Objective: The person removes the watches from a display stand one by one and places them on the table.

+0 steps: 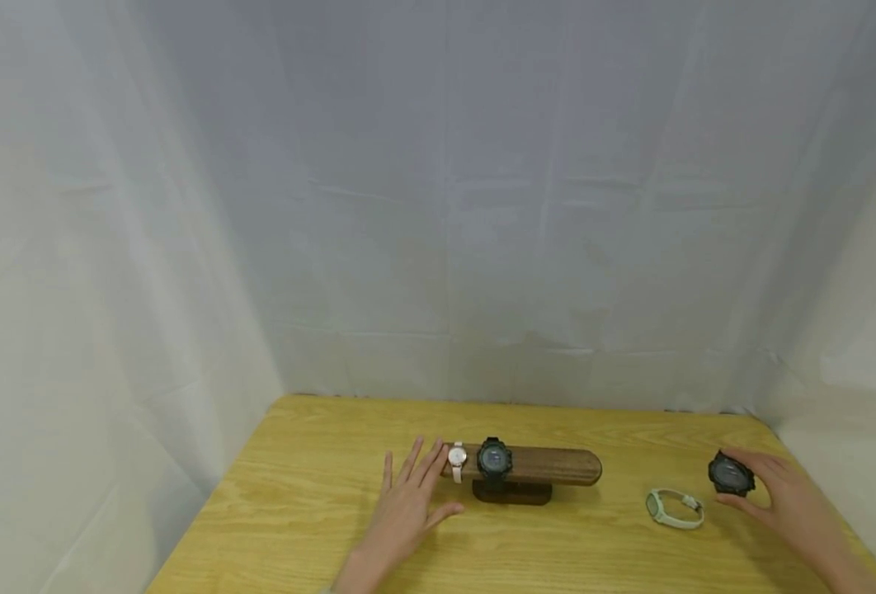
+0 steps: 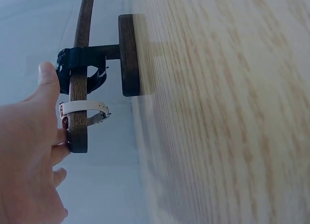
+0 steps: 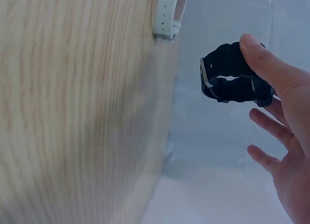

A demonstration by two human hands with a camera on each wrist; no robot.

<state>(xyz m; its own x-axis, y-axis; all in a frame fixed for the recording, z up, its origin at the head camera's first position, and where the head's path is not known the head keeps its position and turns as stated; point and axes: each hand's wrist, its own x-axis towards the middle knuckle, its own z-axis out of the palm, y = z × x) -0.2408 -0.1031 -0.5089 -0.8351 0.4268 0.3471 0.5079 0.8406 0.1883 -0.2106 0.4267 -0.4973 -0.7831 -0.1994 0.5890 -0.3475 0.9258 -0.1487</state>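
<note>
Holding, right hand point(image 1: 783, 492): one chunky black round-cased wristwatch point(image 1: 731, 474), case grasped between thumb and fingers, raised above the wood-grained yellow bench point(image 1: 297, 503) near its right edge; strap seemingly closed in a loop.

Left hand point(image 1: 407, 505): fingers extended and spread, gripping nothing, touching the left end of the dark-brown wooden watch stand point(image 1: 557, 466), which stands mid-bench.

Handling note: a pinch on the case sides should suit, leaving the strap loop clear; light left fingers should steady the bar, since pressing its overhanging end could tip it.

Holder contents: one small white-strapped watch point(image 1: 457, 456), left end; one large black-strapped watch point(image 1: 494, 459) beside it; both straps around the bar.

Loose, toward the bench's right edge: one pale-green looped wristwatch point(image 1: 654, 505).
</note>
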